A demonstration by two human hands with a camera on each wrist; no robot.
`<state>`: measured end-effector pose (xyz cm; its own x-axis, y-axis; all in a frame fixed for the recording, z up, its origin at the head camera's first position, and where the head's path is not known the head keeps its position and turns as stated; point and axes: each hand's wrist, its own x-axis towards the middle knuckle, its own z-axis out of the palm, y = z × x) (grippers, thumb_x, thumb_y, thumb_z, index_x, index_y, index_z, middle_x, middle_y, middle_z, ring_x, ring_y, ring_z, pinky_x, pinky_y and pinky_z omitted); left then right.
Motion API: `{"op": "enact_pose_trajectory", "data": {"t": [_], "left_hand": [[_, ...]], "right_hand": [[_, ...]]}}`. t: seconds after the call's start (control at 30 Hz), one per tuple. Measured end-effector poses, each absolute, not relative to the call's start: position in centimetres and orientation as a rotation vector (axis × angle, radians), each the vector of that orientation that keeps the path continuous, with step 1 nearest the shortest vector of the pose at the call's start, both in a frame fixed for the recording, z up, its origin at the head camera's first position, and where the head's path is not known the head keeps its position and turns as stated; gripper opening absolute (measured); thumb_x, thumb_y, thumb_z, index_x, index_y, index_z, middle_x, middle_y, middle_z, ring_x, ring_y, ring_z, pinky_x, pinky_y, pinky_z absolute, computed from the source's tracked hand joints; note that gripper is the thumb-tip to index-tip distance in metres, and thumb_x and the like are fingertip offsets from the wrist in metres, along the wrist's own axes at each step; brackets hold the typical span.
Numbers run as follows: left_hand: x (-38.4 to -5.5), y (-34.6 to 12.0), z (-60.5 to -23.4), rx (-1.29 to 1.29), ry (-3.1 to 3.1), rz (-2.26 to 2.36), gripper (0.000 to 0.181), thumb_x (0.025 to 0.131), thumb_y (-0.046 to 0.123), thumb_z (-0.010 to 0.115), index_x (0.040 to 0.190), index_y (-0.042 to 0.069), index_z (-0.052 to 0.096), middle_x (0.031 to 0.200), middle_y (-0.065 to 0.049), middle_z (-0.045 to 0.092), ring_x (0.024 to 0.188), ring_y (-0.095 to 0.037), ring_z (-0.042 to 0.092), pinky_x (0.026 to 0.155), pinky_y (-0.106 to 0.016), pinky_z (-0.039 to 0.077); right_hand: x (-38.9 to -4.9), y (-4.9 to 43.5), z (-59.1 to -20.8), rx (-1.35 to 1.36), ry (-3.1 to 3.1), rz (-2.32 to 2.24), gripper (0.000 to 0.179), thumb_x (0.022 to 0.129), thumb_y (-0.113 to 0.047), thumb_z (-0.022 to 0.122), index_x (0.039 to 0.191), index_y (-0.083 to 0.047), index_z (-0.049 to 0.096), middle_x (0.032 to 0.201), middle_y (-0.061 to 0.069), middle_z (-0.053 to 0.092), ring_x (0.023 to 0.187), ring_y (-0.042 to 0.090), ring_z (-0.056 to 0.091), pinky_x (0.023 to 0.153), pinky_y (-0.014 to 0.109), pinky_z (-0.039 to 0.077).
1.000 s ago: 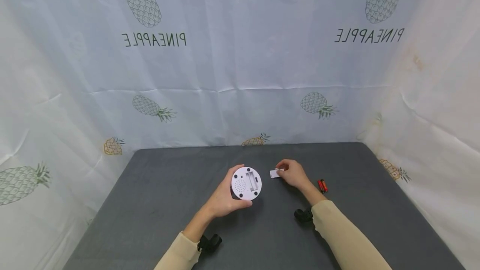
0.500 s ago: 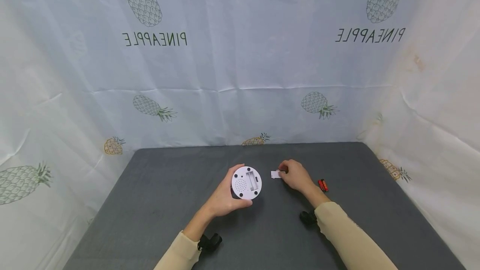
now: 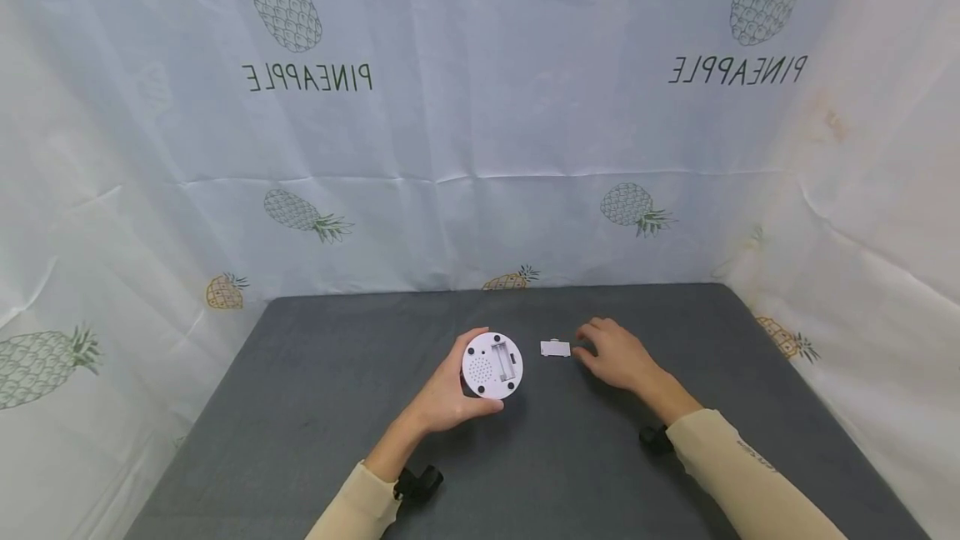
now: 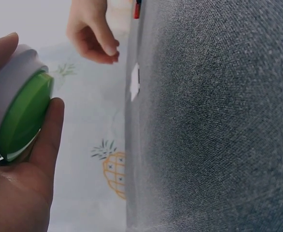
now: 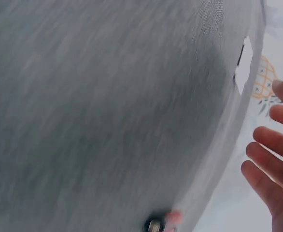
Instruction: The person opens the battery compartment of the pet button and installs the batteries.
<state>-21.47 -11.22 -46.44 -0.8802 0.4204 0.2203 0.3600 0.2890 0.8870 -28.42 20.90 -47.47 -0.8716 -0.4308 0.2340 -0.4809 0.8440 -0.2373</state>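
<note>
Right hand (image 3: 615, 355) has moved right off the set-down cover (image 3: 555, 348), loose, likely needing batteries (image 4: 136, 11) next; left hand (image 3: 447, 395) holds the gadget (image 3: 491, 367).

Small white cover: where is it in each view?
Head: the small white cover lies right of centre, lower half, on the table.
Left wrist: small white cover just left of centre, upper half.
Right wrist: small white cover at upper right.
Shared landmark: right hand, right of it in head, upper left in left wrist, lower right in right wrist.
</note>
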Motion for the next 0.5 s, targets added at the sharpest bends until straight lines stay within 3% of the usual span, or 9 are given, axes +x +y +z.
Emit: {"op": "enact_pose_trajectory", "data": {"t": [0.2,0.5], "left_hand": [[-21.5,-11.2,-46.4,0.762,2.474,1.684,0.102,0.075,0.018,0.090,0.156,0.026,0.028,0.141,0.001,0.046,0.116,-0.019,0.052,0.093,-0.033,0.046],[-21.6,-11.3,-46.6,0.760,2.447,1.702,0.102,0.075,0.015,0.089,0.156,0.027,0.029,0.139,-0.001,0.046,0.114,-0.020,0.053,0.091,-0.032,0.048]], "right_hand": [[-27.8,22.8,-47.1,0.783,-2.806,0.318,0.026,0.093,-0.023,0.074,0.113,-0.006,0.072,0.111,0.009,0.066,0.105,0.033,0.062,0.088,0.051,0.050],[-26.7,25.7,-47.2,0.773,-2.845,0.267,0.045,0.095,-0.032,0.071,0.128,-0.002,0.065,0.128,0.018,0.062,0.120,0.040,0.057,0.098,0.058,0.044]]}}
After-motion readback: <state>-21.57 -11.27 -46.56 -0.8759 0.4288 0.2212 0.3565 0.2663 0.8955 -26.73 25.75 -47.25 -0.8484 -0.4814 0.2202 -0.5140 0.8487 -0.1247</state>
